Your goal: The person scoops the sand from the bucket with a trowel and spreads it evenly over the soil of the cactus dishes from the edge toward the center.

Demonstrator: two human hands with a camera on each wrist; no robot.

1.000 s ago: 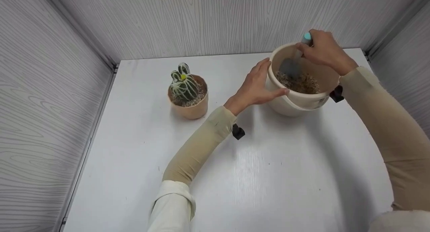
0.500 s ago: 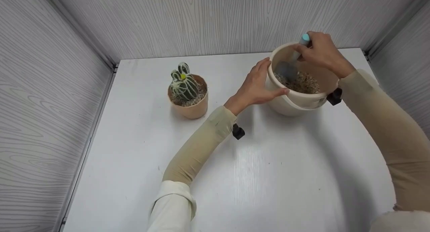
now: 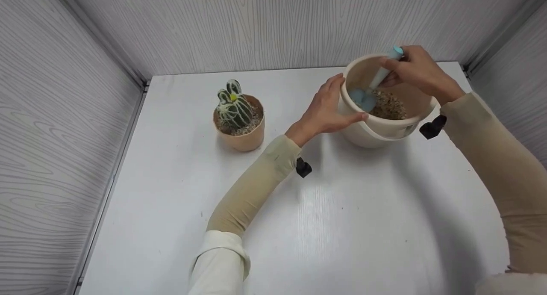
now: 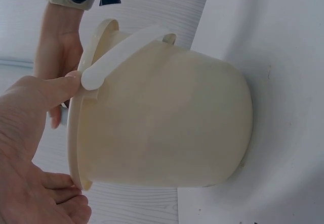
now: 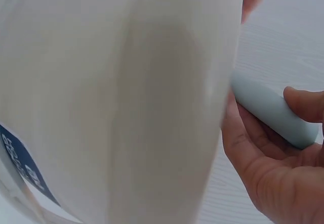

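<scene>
A cream bucket [image 3: 384, 132] with gravel [image 3: 386, 107] inside stands at the back right of the white table [image 3: 324, 226]. My left hand [image 3: 337, 102] rests flat against the bucket's left side, thumb on the rim by the handle [image 4: 119, 52]. My right hand [image 3: 397, 66] grips the pale blue handle of a small scoop [image 3: 364, 99]. The scoop's blade lies low at the left inside the bucket, on the gravel. The right wrist view shows fingers around the scoop handle [image 5: 273, 110] beside the bucket wall [image 5: 126, 97].
A cactus [image 3: 234, 106] in a tan pot [image 3: 243, 139], topped with gravel, stands left of the bucket, about a hand's width from my left hand. Grey wood-grain walls [image 3: 64, 128] close in the table at the left, back and right.
The right hand has shifted slightly right and tipped the scoop, so its blade swung left and down toward the bucket's left wall. The left hand, bucket and cactus pot have not moved.
</scene>
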